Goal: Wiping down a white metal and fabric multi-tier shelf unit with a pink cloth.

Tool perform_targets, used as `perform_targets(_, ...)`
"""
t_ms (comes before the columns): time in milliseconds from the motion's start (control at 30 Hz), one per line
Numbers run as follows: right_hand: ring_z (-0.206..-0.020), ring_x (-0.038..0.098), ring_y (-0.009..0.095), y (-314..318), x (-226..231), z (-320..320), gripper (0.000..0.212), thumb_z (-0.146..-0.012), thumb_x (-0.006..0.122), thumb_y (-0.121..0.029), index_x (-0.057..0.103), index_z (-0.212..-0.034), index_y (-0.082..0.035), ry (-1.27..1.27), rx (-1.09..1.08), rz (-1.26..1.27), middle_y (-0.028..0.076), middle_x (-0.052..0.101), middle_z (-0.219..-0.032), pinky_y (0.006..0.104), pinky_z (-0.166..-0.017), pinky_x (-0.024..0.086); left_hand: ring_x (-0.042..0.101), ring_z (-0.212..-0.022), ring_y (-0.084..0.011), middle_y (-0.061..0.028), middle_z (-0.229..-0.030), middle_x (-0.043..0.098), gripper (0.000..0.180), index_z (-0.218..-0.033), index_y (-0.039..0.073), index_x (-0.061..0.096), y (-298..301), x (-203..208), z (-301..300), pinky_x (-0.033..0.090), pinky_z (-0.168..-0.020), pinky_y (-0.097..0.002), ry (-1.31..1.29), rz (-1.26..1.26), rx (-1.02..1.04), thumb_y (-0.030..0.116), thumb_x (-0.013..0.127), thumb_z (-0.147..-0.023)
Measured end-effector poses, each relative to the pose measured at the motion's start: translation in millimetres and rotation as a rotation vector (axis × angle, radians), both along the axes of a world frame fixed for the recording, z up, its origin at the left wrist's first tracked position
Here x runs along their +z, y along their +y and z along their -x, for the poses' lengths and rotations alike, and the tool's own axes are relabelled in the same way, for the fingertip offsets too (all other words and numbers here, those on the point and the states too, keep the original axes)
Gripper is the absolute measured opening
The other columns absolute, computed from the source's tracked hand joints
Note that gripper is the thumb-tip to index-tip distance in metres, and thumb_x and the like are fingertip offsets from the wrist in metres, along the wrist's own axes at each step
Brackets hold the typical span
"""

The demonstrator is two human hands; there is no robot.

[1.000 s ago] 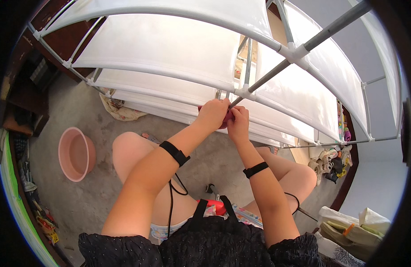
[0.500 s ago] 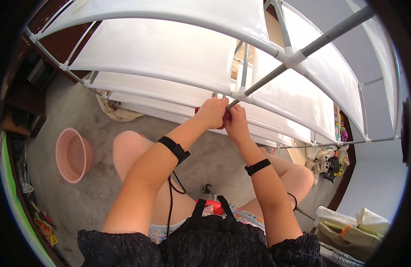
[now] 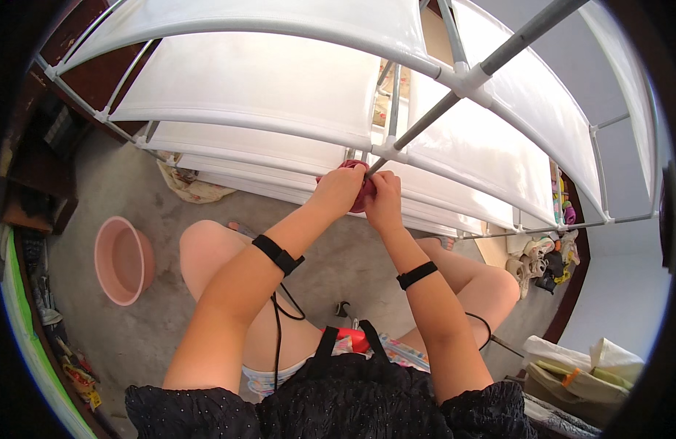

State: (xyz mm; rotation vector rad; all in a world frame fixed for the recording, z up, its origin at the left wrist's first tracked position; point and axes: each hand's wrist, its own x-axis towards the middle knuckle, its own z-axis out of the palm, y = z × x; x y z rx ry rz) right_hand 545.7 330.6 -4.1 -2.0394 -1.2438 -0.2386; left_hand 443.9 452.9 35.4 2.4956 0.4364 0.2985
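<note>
A dark red cloth (image 3: 362, 199) is bunched around a grey metal pole (image 3: 426, 123) of the rack, just below a white plastic joint (image 3: 387, 151). My left hand (image 3: 341, 189) is closed on the cloth from the left side of the pole. On the right side, the fingers of my right hand (image 3: 384, 199) are curled and pinch the cloth's other side. Part of the cloth is hidden behind my fingers. White fabric shelves (image 3: 257, 80) stretch across the rack on both sides of the pole.
On the concrete floor to my left stands a pink basin (image 3: 124, 260). Several shoes (image 3: 535, 265) lie by the right wall. A bag with folded cloths (image 3: 579, 377) is at lower right. Patterned fabric (image 3: 191, 183) lies under the rack's left part. My bent knees flank my arms.
Both hands have shifted slightly around the pole, and more of the red cloth now shows above and between them. The view has moved a little, so the rack sits slightly further left.
</note>
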Motion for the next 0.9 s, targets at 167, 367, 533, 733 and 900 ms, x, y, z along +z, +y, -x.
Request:
perform_targets(167, -0.102, 0.052, 0.037, 1, -4, 0, 0.038, -0.067, 0.062, 0.008, 0.064, -0.104, -0.001, -0.008, -0.007, -0.039, 0.015, 0.057, -0.107, 0.046, -0.091, 0.045, 0.065, -0.094, -0.0398, -0.0169, -0.094, 0.067, 0.025, -0.108, 0.005, 0.058, 6, -15, 0, 0.051, -0.078, -0.0479, -0.255, 0.054, -0.018, 0.005, 0.063, -0.083)
perform_targets(367, -0.103, 0.051, 0.038, 0, -3, 0, 0.04, -0.067, 0.061, 0.008, 0.063, -0.105, -0.001, 0.006, 0.006, -0.023, 0.015, 0.057, -0.108, 0.0462, -0.092, 0.045, 0.062, -0.098, -0.0405, -0.0191, -0.1, 0.065, 0.033, -0.108, 0.005, 0.058, 12, -15, -1, 0.05, -0.081, -0.046, -0.328, 0.143, -0.074, -0.006, 0.059, -0.077)
perform_targets(533, -0.106, 0.051, 0.037, 3, -6, 4, 0.04, -0.067, 0.061, 0.009, 0.063, -0.105, -0.002, 0.026, -0.021, -0.006, 0.015, 0.057, -0.109, 0.0468, -0.094, 0.044, 0.059, -0.098, -0.04, -0.0165, -0.098, 0.063, 0.031, -0.107, 0.006, 0.059, 10, -28, -2, 0.048, -0.083, -0.047, -0.42, 0.152, -0.046, -0.005, 0.059, -0.078)
perform_targets(733, -0.104, 0.055, 0.036, -8, -30, 20, 0.038, -0.068, 0.067, 0.008, 0.066, -0.103, -0.004, -0.134, -0.127, -0.301, 0.013, 0.061, -0.107, 0.0446, -0.093, 0.045, 0.058, -0.1, -0.036, -0.0133, -0.097, 0.062, 0.027, -0.105, 0.006, 0.059, -4, -38, 10, 0.045, -0.089, -0.0481, -0.537, -0.089, 0.105, 0.001, 0.063, -0.079)
perform_targets(900, -0.102, 0.057, 0.034, -13, -48, 53, 0.037, -0.07, 0.069, 0.008, 0.07, -0.105, -0.004, -0.047, -0.181, -0.349, 0.013, 0.062, -0.105, 0.0426, -0.089, 0.047, 0.058, -0.102, -0.0362, -0.0134, -0.101, 0.063, 0.031, -0.104, 0.004, 0.061, 20, -46, 22, 0.044, -0.094, -0.0489, -0.548, -0.124, 0.211, -0.002, 0.063, -0.074)
